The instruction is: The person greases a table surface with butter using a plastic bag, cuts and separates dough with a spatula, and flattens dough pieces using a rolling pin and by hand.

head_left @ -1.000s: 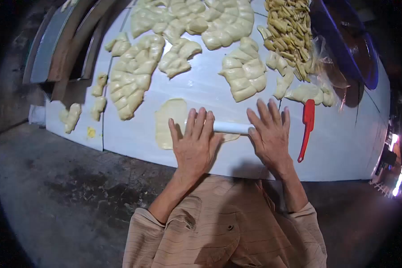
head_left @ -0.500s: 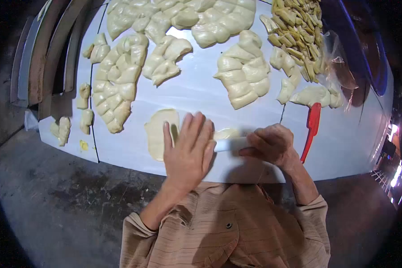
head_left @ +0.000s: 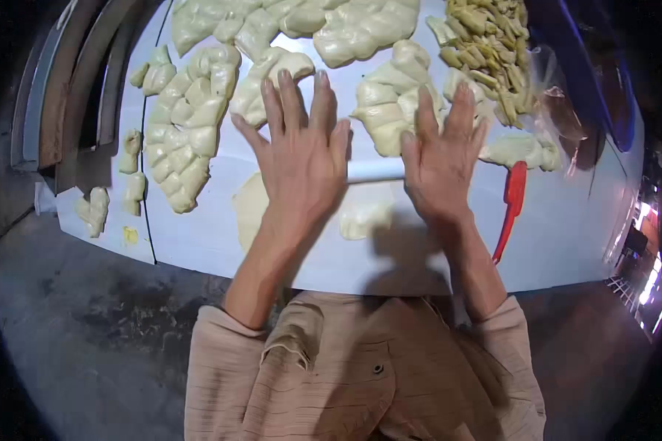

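Observation:
A white rolling pin [head_left: 375, 171] lies crosswise on the white table, its middle showing between my hands. My left hand [head_left: 301, 158] presses flat over the pin's left end, fingers spread and pointing away from me. Over the right end lies my right hand [head_left: 441, 165], also flat with fingers apart. Both palms hide the pin's ends. Just on my side of the pin is a small flattened piece of dough [head_left: 364, 219]. A larger rolled-out dough sheet [head_left: 248, 209] lies to the left, partly covered by my left forearm.
Several lumpy dough slabs [head_left: 184, 125] spread across the far and left table. At the back right are a heap of yellowish strips [head_left: 489, 51] and a clear plastic bag [head_left: 548, 81]. A red-handled tool [head_left: 513, 198] lies right. Metal channels [head_left: 73, 95] stand left.
Both hands have moved away from my body, with the rolling pin now farther up the table. My right hand has gone from curled around the pin's end to flat. The small dough is uncovered.

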`<action>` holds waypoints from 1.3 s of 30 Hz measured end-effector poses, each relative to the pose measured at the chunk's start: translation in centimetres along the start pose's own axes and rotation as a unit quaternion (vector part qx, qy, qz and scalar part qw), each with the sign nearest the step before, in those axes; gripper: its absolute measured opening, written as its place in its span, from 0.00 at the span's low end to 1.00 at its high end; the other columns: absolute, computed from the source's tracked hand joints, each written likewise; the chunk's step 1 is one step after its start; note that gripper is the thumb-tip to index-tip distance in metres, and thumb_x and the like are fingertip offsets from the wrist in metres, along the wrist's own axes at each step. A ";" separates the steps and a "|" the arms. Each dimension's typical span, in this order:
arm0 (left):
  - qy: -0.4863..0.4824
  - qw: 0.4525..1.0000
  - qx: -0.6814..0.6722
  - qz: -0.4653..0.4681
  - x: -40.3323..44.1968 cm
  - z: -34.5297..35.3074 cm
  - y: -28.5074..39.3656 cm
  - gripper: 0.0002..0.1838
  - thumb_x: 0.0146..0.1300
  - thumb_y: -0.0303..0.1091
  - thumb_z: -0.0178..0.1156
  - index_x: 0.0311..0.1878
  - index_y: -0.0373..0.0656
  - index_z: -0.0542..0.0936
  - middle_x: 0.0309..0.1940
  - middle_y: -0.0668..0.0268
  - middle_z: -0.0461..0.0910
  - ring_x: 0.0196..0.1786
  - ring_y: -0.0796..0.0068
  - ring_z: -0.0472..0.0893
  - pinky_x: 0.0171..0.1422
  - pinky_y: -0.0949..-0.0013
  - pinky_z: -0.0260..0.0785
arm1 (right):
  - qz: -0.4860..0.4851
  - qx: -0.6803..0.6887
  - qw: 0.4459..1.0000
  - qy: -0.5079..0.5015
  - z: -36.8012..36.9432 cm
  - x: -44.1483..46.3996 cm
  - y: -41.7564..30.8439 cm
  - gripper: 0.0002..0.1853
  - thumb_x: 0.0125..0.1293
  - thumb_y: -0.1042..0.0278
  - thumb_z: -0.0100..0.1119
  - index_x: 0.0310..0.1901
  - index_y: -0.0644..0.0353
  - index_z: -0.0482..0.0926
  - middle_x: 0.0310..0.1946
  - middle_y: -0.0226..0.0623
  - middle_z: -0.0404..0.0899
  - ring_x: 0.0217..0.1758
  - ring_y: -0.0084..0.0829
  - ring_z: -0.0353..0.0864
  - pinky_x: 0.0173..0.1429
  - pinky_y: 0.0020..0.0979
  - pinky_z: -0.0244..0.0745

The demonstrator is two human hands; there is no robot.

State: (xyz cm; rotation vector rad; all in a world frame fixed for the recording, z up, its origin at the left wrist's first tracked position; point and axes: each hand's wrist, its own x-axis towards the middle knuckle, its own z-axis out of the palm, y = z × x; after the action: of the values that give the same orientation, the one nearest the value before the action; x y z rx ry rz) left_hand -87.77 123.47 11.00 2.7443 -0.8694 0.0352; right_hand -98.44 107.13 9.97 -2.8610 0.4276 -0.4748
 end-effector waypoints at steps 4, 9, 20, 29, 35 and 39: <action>0.017 0.999 -0.020 0.038 0.9 0.6 -1.0 0.36 0.71 0.56 0.50 0.75 0.46 0.62 0.75 0.40 0.54 0.79 0.37 0.48 0.72 0.21 0.32 | -0.114 0.096 0.988 -0.036 -2.3 -1.6 0.7 0.31 0.58 0.45 0.68 0.61 0.48 0.77 0.59 0.45 0.71 0.58 0.42 0.75 0.60 0.48 0.70; -0.056 0.993 -0.080 0.058 -1.7 -1.3 -1.3 0.38 0.71 0.54 0.53 0.78 0.48 0.57 0.78 0.44 0.45 0.80 0.36 0.44 0.75 0.26 0.35 | -0.144 0.101 0.982 -0.062 -4.1 -2.8 0.6 0.23 0.53 0.47 0.73 0.44 0.53 0.83 0.38 0.37 0.79 0.37 0.38 0.81 0.38 0.37 0.77; -0.072 0.994 -0.033 0.076 -11.2 -2.1 0.7 0.36 0.69 0.55 0.53 0.74 0.44 0.64 0.76 0.47 0.56 0.79 0.44 0.51 0.74 0.27 0.40 | -0.071 0.025 0.985 -0.156 -4.8 -8.6 -2.2 0.30 0.65 0.50 0.60 0.68 0.46 0.71 0.71 0.37 0.65 0.71 0.40 0.63 0.72 0.48 0.53; -0.088 0.990 -0.086 0.071 -18.5 -2.9 2.2 0.37 0.67 0.56 0.57 0.74 0.45 0.66 0.76 0.53 0.59 0.80 0.51 0.53 0.74 0.25 0.35 | -0.079 0.061 0.987 -0.125 -5.6 -14.5 -2.2 0.24 0.63 0.52 0.64 0.60 0.47 0.77 0.51 0.36 0.71 0.61 0.38 0.66 0.70 0.52 0.49; -0.055 0.997 -0.018 0.052 -15.9 -3.6 1.8 0.35 0.69 0.56 0.54 0.72 0.43 0.68 0.75 0.51 0.60 0.79 0.51 0.54 0.73 0.22 0.30 | -0.044 0.113 0.970 -0.209 -7.0 -10.2 -2.6 0.29 0.64 0.51 0.64 0.67 0.48 0.74 0.62 0.46 0.69 0.65 0.45 0.67 0.67 0.55 0.55; -0.025 0.999 -0.017 0.041 -11.5 -2.2 0.8 0.33 0.71 0.54 0.52 0.71 0.41 0.68 0.74 0.49 0.62 0.78 0.49 0.56 0.73 0.22 0.30 | -0.012 -0.003 0.989 -0.145 -4.7 -7.8 -2.8 0.34 0.69 0.46 0.55 0.74 0.47 0.65 0.79 0.52 0.43 0.81 0.55 0.42 0.76 0.65 0.38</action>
State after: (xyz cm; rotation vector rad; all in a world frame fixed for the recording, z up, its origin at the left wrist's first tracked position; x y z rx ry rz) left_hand -97.51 129.88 12.12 2.6869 -0.9866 -0.0312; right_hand -106.47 111.49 12.84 -2.8804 0.3412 -0.0583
